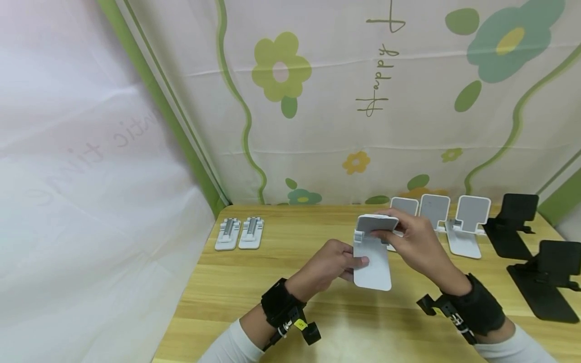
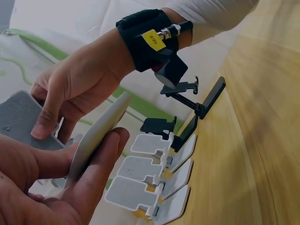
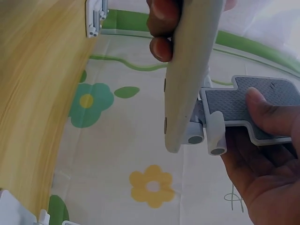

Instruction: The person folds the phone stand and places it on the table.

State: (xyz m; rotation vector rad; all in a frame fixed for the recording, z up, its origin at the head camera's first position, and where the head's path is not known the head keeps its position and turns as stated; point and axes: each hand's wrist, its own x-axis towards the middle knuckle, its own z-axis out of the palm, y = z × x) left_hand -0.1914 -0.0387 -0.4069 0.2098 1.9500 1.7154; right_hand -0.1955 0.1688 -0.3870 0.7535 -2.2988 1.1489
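Observation:
Both hands hold one white folding phone stand above the wooden table. My left hand grips its flat base at the side, thumb on the upper face and fingers beneath. With thumb and fingers my right hand pinches the grey-padded back plate, which is swung up at an angle from the base. In the right wrist view the hinge and small support feet show between plate and base.
Three unfolded white stands line the table's back right, partly behind my right hand. Two unfolded black stands are at the far right. Two folded white stands lie at the back left. A printed curtain hangs behind the table.

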